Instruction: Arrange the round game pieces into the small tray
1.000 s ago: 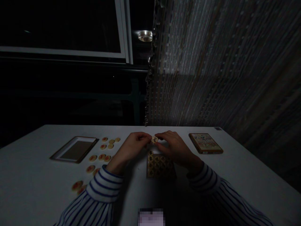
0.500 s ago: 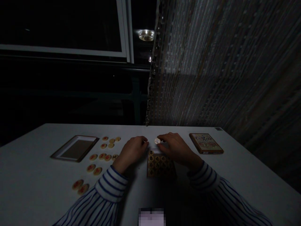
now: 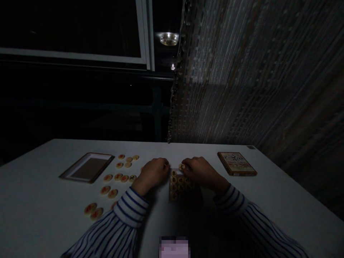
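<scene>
My right hand [image 3: 203, 171] pinches a round Chinese chess piece [image 3: 182, 166] with a black mark. That piece is held at the far end of an open box [image 3: 178, 172], where several black-marked pieces [image 3: 173, 187] lie face up in rows. Part of the box's right side is hidden by my hand and by shadow. My left hand [image 3: 153, 173] is closed beside the box's far left corner, fingertips pressed together; what they hold, if anything, cannot be made out. Left of it, several red-marked pieces [image 3: 113, 193] and one black-marked piece [image 3: 132, 178] are scattered on the table.
An empty-looking shallow tray or lid [image 3: 91, 169] lies at the left on the white table [image 3: 40, 190]. A flat box with a printed cover [image 3: 236, 163] lies at the right. Behind the table hang a string curtain [image 3: 215, 89] and a dark window. The light is dim.
My right hand has lowered the piece toward the far end of the box and tilted it, so its black mark shows clearly. My left hand has shifted slightly down.
</scene>
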{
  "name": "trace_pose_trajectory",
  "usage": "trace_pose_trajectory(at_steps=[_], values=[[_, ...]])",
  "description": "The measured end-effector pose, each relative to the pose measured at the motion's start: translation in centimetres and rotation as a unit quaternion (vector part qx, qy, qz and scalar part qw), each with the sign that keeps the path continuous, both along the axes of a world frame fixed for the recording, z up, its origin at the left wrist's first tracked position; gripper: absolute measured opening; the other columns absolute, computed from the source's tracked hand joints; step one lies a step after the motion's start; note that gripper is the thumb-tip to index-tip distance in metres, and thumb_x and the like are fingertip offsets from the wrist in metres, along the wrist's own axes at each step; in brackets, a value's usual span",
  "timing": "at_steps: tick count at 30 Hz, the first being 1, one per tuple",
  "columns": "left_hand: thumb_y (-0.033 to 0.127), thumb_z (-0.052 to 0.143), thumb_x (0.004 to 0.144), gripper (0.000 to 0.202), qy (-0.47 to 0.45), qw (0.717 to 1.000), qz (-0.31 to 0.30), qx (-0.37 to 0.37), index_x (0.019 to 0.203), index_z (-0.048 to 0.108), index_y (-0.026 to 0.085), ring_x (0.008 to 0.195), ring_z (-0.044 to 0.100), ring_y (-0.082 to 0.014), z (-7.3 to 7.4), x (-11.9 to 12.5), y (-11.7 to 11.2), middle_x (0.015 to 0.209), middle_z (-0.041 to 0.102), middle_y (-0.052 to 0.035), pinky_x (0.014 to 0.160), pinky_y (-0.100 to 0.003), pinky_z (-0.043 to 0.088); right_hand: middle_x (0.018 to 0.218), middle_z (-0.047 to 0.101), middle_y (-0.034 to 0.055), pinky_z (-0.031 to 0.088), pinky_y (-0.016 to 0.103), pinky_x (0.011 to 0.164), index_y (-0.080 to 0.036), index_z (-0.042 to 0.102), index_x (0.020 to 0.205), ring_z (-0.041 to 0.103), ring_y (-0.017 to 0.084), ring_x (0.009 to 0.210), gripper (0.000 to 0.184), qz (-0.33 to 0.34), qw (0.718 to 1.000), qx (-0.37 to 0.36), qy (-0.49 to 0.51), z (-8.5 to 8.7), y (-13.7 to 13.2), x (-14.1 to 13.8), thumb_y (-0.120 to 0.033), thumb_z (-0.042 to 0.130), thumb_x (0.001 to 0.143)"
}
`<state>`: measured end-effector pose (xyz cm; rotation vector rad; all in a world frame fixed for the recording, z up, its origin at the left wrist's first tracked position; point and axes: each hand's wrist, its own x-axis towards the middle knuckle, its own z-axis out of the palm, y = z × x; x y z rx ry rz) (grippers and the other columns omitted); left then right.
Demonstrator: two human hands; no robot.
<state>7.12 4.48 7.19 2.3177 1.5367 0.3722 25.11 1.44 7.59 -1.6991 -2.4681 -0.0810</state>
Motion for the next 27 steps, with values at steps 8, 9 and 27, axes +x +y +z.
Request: trace_pose_trajectory(at_steps=[8, 9, 27], values=[[0.035, 0.038, 0.079, 0.032, 0.026, 0.999, -0.024, 0.02, 0.082, 0.064, 0.016, 0.077, 0.059, -0.0206, -0.3, 0.0, 0.0, 0.084, 0.065, -0.0125, 0.064, -0.028, 0.039, 0.084, 0.066, 0.0071, 0.035, 0.027, 0.067, -0.019, 0.059, 0.095, 0.059, 0.02, 0.08, 0.028, -0.003, 0.999, -0.028, -0.03, -1.1, 0.2, -0.1, -0.035, 0.041, 0.082], [0.035, 0.037, 0.079, 0.032, 0.03, 0.999, -0.025, 0.022, 0.082, 0.063, 0.016, 0.077, 0.059, -0.0205, -0.4, 0.0, 0.0, 0.084, 0.065, -0.0124, 0.064, -0.028, 0.038, 0.084, 0.066, 0.0074, 0.035, 0.027, 0.067, -0.019, 0.059, 0.096, 0.059, 0.02, 0.08, 0.028, -0.001, 0.999, -0.028, -0.035, -1.3, 0.3, 0.0, -0.036, 0.04, 0.082], [0.035, 0.036, 0.079, 0.033, 0.077, 0.996, -0.031, 0.014, 0.086, 0.063, 0.018, 0.079, 0.059, -0.0201, -0.7, 0.0, 0.3, 0.088, 0.065, -0.0115, 0.064, -0.027, 0.04, 0.085, 0.065, 0.0089, 0.036, 0.029, 0.066, -0.018, 0.058, 0.092, 0.06, 0.021, 0.079, 0.029, -0.011, 0.994, -0.055, -0.098, -2.1, 0.7, -0.3, -0.032, 0.034, 0.084]])
